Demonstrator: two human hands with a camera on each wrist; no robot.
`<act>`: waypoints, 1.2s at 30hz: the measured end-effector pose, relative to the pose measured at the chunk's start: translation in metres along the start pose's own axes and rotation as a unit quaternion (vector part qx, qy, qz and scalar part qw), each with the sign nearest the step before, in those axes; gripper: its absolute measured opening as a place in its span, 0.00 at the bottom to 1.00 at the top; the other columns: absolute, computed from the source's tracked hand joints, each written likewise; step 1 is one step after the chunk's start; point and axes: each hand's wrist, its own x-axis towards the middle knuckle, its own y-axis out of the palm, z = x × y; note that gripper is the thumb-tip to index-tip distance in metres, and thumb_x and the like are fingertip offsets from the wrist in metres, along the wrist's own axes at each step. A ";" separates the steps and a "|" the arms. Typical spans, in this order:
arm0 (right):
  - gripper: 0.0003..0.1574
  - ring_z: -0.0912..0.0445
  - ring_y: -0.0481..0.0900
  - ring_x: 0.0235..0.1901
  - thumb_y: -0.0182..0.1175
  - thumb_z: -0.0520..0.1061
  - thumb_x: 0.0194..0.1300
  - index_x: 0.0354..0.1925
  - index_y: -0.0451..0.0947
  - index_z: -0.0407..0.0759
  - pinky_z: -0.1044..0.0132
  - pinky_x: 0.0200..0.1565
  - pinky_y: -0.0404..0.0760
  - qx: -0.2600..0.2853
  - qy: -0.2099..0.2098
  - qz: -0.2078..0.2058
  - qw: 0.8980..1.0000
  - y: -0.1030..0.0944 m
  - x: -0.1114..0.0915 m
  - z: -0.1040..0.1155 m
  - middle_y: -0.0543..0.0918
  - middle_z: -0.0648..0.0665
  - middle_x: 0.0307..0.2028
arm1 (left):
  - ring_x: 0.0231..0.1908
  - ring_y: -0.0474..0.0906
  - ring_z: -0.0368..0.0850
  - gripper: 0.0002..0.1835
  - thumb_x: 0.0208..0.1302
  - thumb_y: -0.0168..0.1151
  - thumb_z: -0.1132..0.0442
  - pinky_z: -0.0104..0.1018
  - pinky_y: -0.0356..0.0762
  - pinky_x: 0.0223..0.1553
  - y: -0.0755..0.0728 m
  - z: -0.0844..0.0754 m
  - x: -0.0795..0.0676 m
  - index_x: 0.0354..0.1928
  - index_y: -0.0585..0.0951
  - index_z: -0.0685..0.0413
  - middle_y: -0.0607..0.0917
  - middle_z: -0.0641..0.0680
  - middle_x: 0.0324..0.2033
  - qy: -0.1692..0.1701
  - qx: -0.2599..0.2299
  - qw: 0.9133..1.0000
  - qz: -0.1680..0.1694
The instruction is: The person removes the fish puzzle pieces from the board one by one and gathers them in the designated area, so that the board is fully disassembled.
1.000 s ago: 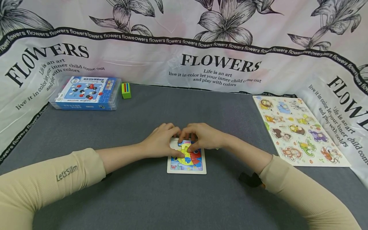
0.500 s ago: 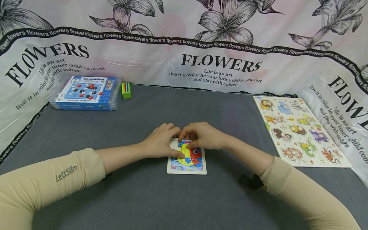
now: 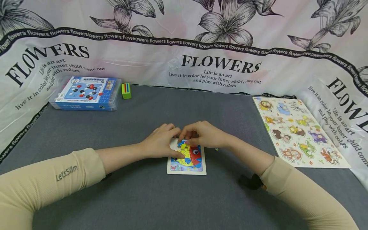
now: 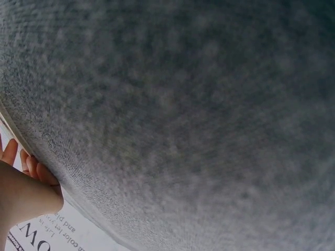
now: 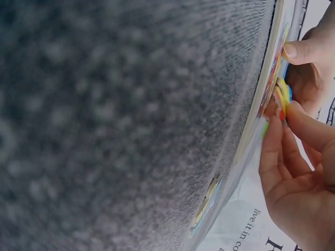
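Note:
A small jigsaw puzzle (image 3: 188, 172) with a pale frame and a yellow, red and blue fish picture lies on the grey table. My left hand (image 3: 162, 140) holds it at its upper left, thumb on the picture and fingers by the far edge. My right hand (image 3: 208, 135) pinches a yellow, blue and red puzzle piece (image 5: 283, 97) between thumb and fingers, tilted close over the board's upper part. Bare frame base shows at the upper left, partly hidden by the hands. In the left wrist view the left hand (image 4: 29, 191) shows only at the lower left edge.
A loose puzzle piece (image 5: 207, 204) lies on the table near the right wrist. At the back left stand a clear-lidded molecule-model box (image 3: 86, 93) and a small green block (image 3: 126, 91). An animal-picture board (image 3: 300, 132) lies at the right. A flower-print cloth (image 3: 143, 68) hangs behind.
My right hand has risen slightly, its thumb shifting toward the puzzle's far edge and uncovering more of the fish. The left hand and the board have stayed in place.

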 end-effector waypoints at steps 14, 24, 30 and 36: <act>0.11 0.54 0.84 0.33 0.63 0.40 0.67 0.46 0.83 0.51 0.61 0.39 0.85 0.027 0.047 -0.030 0.998 -0.021 -0.019 -0.009 0.85 0.48 0.37 | 0.44 0.68 0.44 0.28 0.47 0.75 0.39 0.38 0.66 0.45 0.002 0.000 0.000 0.47 0.80 0.44 0.78 0.49 0.44 0.005 -0.005 1.000 -0.009; 0.10 0.56 0.83 0.35 0.61 0.43 0.69 0.47 0.84 0.55 0.62 0.40 0.83 0.007 0.081 -0.056 0.995 -0.039 -0.046 -0.033 0.87 0.51 0.42 | 0.45 0.69 0.44 0.29 0.48 0.75 0.38 0.40 0.68 0.48 0.003 0.001 -0.001 0.48 0.80 0.44 0.78 0.49 0.45 0.007 0.004 1.000 -0.014; 0.11 0.55 0.82 0.35 0.62 0.43 0.68 0.45 0.84 0.58 0.60 0.41 0.84 0.006 0.104 -0.063 0.993 -0.050 -0.061 -0.044 0.87 0.52 0.40 | 0.46 0.68 0.44 0.29 0.48 0.75 0.39 0.39 0.67 0.48 0.003 0.001 -0.001 0.49 0.80 0.44 0.78 0.48 0.45 0.007 0.001 1.000 -0.012; 0.09 0.56 0.82 0.35 0.62 0.44 0.68 0.45 0.84 0.55 0.63 0.40 0.83 0.010 0.113 -0.045 0.993 -0.060 -0.073 -0.055 0.87 0.49 0.37 | 0.46 0.68 0.44 0.29 0.48 0.74 0.38 0.40 0.68 0.49 0.003 0.001 -0.001 0.49 0.80 0.44 0.78 0.48 0.45 0.009 0.001 1.000 -0.011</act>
